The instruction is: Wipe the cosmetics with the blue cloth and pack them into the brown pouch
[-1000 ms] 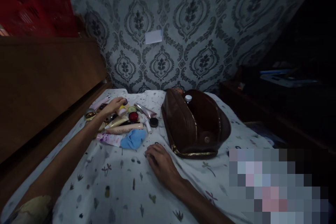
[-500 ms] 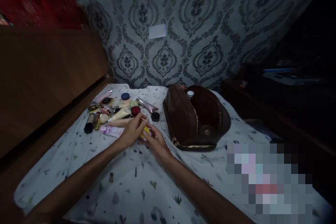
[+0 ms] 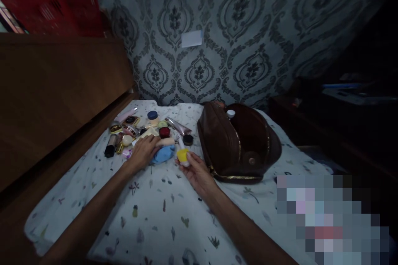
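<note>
My right hand [image 3: 197, 169] grips a small yellow-and-white container [image 3: 183, 155] between thumb and fingers, its slim white end pointing away from me. To its left, my left hand [image 3: 144, 149] lies palm down over the cosmetics, fingers reaching across a cream tube [image 3: 149, 133] and the end of a beige tube [image 3: 166, 142]. A crumpled blue item [image 3: 163, 154] sits right beside those fingers; its kind is unclear. Beyond the hands are a red-lidded jar [image 3: 164, 132], a black-lidded jar [image 3: 188, 140] and a silvery tube [image 3: 178, 126]. A white-and-purple tube [image 3: 127, 154] is mostly covered by my left hand.
An unzipped brown leather bag [image 3: 219, 145] stands at the right, a white cap [image 3: 230, 114] showing inside. More cosmetics, including a blue-lidded jar [image 3: 152, 115], lie behind on the patterned sheet [image 3: 161, 223]. Wooden furniture [image 3: 62, 78] borders the left; a patterned wall [image 3: 199, 70] rises behind.
My hands have moved apart: the left shifted left over the tubes, the right holds the yellow-and-white container alone. The blue item now shows between them. The view has shifted slightly.
</note>
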`<state>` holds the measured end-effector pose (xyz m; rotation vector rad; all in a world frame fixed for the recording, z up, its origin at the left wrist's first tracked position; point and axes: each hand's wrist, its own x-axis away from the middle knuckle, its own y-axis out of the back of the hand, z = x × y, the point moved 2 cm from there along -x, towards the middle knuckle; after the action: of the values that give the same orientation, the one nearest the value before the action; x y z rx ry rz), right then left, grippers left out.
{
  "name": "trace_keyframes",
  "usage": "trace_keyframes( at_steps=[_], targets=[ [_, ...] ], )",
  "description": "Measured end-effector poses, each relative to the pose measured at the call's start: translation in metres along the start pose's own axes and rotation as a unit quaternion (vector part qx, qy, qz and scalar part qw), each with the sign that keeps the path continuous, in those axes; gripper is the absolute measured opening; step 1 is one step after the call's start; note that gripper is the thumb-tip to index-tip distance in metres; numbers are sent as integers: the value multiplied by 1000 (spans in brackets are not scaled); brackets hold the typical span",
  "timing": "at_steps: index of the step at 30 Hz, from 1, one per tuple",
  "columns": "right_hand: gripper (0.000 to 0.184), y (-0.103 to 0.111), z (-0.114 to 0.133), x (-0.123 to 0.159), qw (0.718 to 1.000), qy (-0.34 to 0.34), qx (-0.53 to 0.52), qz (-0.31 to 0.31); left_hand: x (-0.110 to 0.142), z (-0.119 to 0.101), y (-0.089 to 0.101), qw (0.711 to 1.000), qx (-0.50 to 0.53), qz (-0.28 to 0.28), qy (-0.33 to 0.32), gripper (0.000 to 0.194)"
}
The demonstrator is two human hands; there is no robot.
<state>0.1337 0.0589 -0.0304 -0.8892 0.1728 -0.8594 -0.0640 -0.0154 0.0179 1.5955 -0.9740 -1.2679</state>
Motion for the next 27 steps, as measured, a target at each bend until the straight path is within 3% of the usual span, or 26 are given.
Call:
trace_keyframes(
  at_steps=[7, 14, 19, 24, 27],
  targets=[
    [47, 3, -2, -4, 1000, 6, 27, 15, -28, 34, 22, 991, -47, -66, 108, 35],
    [49, 4, -3, -2, 1000, 1, 24, 13, -67, 61, 39, 985, -99, -29, 141, 30],
    [48, 5, -3, -3, 1000, -1, 23, 20, -70, 58, 37, 991, -97, 0, 88, 36],
    [45, 3, -2, -2, 999, -3, 13, 41, -46, 39, 20, 999, -38, 28, -26, 37],
    [46, 1, -1, 1, 998, 0, 18, 53, -32, 33, 12, 999, -11, 17, -44, 28]
  ],
)
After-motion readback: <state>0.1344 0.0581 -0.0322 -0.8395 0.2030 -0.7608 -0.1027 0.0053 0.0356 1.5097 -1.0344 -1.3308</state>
